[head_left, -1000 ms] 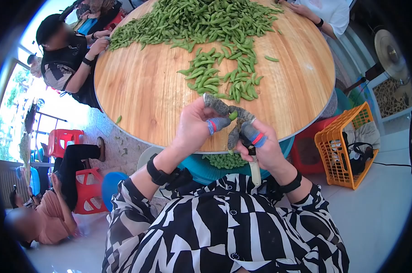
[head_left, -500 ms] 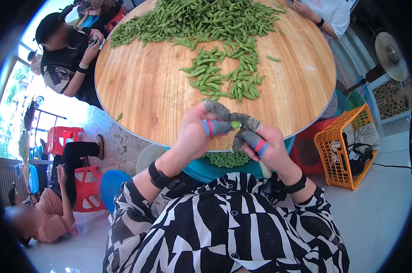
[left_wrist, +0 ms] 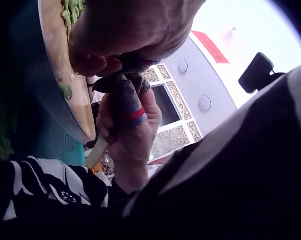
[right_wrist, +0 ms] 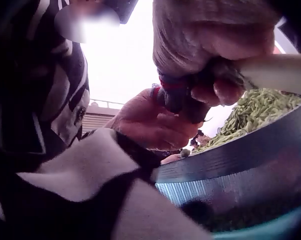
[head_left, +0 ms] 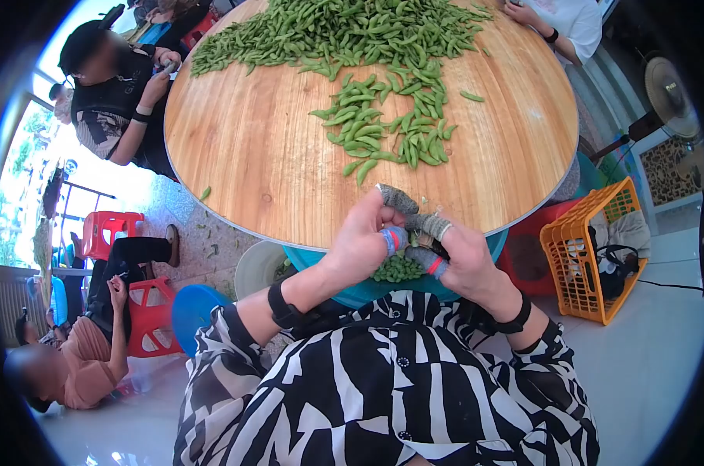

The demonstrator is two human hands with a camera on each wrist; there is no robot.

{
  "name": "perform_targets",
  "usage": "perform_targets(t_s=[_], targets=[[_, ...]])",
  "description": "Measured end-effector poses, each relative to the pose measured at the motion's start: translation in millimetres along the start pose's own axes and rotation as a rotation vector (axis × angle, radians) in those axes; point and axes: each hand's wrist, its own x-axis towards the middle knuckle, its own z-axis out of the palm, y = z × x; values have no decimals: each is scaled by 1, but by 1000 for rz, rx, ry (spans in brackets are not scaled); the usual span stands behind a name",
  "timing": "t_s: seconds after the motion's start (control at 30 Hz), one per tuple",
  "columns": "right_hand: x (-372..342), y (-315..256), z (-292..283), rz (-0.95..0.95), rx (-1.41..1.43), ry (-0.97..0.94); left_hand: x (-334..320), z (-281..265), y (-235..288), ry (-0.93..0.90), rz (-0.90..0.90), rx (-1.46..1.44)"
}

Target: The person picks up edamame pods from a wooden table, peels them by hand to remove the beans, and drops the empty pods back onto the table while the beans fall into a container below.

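Observation:
Grey knitted covers with red bands wrap the thumbs of both hands. My left hand [head_left: 363, 241] has its thumb and fingers curled together, pinching what little shows of a green soybean pod [left_wrist: 121, 77] where the two hands meet. Against it press the fingers of my right hand [head_left: 467, 252], which also grips a tool with a pale handle [right_wrist: 278, 72]; its working end is hidden in the fingers. Both hands are over the table's near edge, above shelled green soybeans [head_left: 396, 269] in a teal basin [head_left: 299, 260].
A round wooden table [head_left: 251, 140] bears a large heap of soybean pods [head_left: 336, 35], with a smaller cluster [head_left: 359, 128] nearer me. An orange crate [head_left: 589, 256] stands at the right, a pale bucket [head_left: 259, 268] at the left. Other people sit around the table.
My hands have drawn closer to me and slightly right, tilting over the basin. The bright green pod between the fingertips is now mostly covered. The pale handle has dropped from sight in the head view.

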Motion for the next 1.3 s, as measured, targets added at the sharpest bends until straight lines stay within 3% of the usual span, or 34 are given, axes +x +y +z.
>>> perform_targets(t_s=[0.07,0.1,0.17,0.27,0.4,0.47,0.53,0.57,0.6,0.63,0.67,0.73,0.8,0.83,0.9,0.97,1.17,1.23,1.3], targets=[[0,2,2,3,-13,-6,3,0,-13,10,185,197],[-1,3,1,3,-26,-20,2,0,-9,9,185,195],[-4,1,-9,70,4,-103,-3,-4,3,-30,185,597],[-12,0,-18,155,52,-202,-7,-9,-8,-71,69,484],[-17,-6,-13,200,172,-201,-21,-13,-8,-100,59,429],[-18,-5,-8,185,208,-216,-33,-20,-4,-11,45,234],[-18,-4,-5,169,245,-228,-52,-53,10,6,115,391],[-19,-5,-5,192,255,-242,-64,-64,28,91,153,671],[-20,-5,-5,215,265,-256,-76,-68,50,190,60,991],[-19,-4,-6,214,268,-249,-86,-76,60,265,148,1379],[-17,-2,-8,245,281,-235,-90,-81,69,287,409,1727],[-15,-5,-10,269,300,-228,-86,-85,69,272,398,1649],[-8,-11,-12,619,543,-225,-69,-80,66,249,318,1381],[-6,-13,-10,613,536,-229,-52,-72,62,216,271,1275],[-1,-16,-7,699,744,-110,-14,-59,48,150,425,1299],[0,-17,-12,715,733,-146,20,-51,36,130,515,1310],[-2,-6,-6,724,854,0,52,-54,24,190,388,1502],[2,-3,-5,735,947,-14,47,-55,25,153,632,1585],[5,-1,2,741,953,18,43,-53,22,161,700,1572]])
